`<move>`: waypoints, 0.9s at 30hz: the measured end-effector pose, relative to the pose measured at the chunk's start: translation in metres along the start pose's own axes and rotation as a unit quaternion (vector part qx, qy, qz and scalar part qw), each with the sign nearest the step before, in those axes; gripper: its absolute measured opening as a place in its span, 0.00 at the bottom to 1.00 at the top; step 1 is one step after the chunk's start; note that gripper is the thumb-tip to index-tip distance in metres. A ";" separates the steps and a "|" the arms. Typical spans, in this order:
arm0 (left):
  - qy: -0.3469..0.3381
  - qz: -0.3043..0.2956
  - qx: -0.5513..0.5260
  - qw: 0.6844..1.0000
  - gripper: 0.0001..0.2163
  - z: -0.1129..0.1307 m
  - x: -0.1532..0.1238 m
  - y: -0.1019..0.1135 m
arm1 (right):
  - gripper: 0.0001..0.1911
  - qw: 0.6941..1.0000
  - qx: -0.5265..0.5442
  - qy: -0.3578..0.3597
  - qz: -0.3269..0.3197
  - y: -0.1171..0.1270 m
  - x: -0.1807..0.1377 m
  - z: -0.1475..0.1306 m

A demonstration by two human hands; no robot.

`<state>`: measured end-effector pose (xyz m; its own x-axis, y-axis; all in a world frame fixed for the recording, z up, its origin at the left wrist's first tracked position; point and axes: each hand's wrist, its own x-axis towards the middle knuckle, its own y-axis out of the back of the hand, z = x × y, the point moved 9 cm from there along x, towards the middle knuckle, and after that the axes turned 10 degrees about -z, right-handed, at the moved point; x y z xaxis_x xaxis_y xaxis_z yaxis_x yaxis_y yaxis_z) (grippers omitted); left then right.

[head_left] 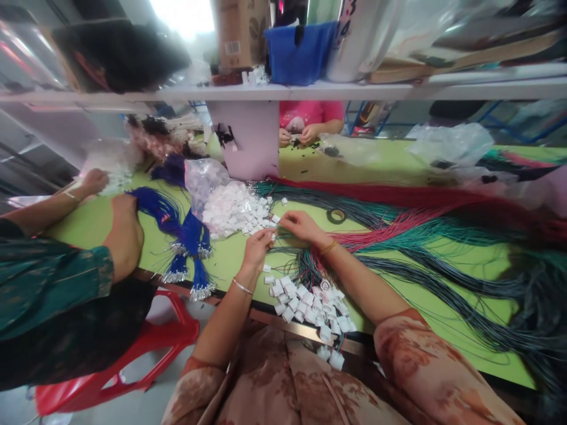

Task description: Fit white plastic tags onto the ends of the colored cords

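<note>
Counter (230, 257), yellow-green, dark along its front edge. Left hand (258, 248), a pale bangle (243, 287) at the wrist: thumb and fingers pinched on a small white connector (273, 237). Right hand (305, 226), a yellowish band (328, 247) at the wrist: fingertips drawn together just beside another white piece (275, 219) – whether they grip it cannot be told. Both hands near each other above the counter, at the right-hand side of a loose heap of white connectors (233, 206) that spreads from a clear plastic bag (201, 177). One cluster of wired white connectors (305, 301), at the front edge between the forearms, a few hanging over it. Blue wire bundles (192, 230) with silvery ends, left of the heap. Long red wires (376, 195), with green and black wires (443, 277), running to the right. One roll of dark tape (336, 216), just beyond the right hand. One red stool (175, 330), lower left. Co-workers: a person in dark green at the left; another in a pink top (312, 112) across the counter – hands over small dark pieces (305, 145). Overhead shelf (177, 94), bearing a blue bin (301, 53) and a cardboard box (241, 35).
</note>
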<state>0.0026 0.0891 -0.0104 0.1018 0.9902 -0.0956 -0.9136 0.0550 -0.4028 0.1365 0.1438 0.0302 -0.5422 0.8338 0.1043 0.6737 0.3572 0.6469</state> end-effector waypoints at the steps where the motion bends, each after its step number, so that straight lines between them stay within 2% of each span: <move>1: 0.002 0.001 -0.005 1.000 0.10 0.000 0.000 0.000 | 0.14 0.998 -0.049 -0.025 0.012 0.008 0.005 0.009; 4: 0.006 0.011 -0.014 1.000 0.10 0.001 -0.001 0.003 | 0.11 0.981 -0.171 -0.088 0.000 0.017 0.018 0.032; 6: 0.009 0.017 -0.018 1.000 0.11 0.001 -0.001 0.006 | 0.10 0.976 -0.192 -0.096 -0.022 0.013 0.022 0.039; 10: 0.012 0.013 -0.024 1.000 0.12 -0.001 0.000 0.009 | 0.11 0.971 -0.217 -0.092 -0.031 0.015 0.019 0.036; 14: 0.015 0.010 -0.028 0.999 0.13 -0.003 0.000 0.008 | 0.09 0.934 -0.339 -0.110 -0.028 0.031 0.013 0.026; 16: 0.016 0.009 -0.029 0.999 0.13 -0.003 0.000 0.008 | 0.11 0.923 -0.367 -0.112 -0.027 0.037 0.012 0.022; 19: 0.019 0.006 -0.031 0.999 0.13 -0.003 -0.001 0.006 | 0.11 0.941 -0.321 -0.099 -0.025 0.040 0.013 0.016; 23: 0.019 0.004 -0.039 0.999 0.14 -0.003 -0.001 0.005 | 0.10 0.988 -0.146 -0.042 -0.016 0.032 0.022 -0.001; 27: 0.014 -0.004 -0.045 0.999 0.13 -0.004 0.001 0.004 | 0.08 0.999 -0.008 0.038 -0.016 0.014 0.038 -0.032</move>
<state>0.0005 0.0894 -0.0159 0.1213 0.9858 -0.1165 -0.8734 0.0502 -0.4845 0.1090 0.1669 0.0672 -0.5996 0.7879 0.1402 0.6478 0.3750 0.6631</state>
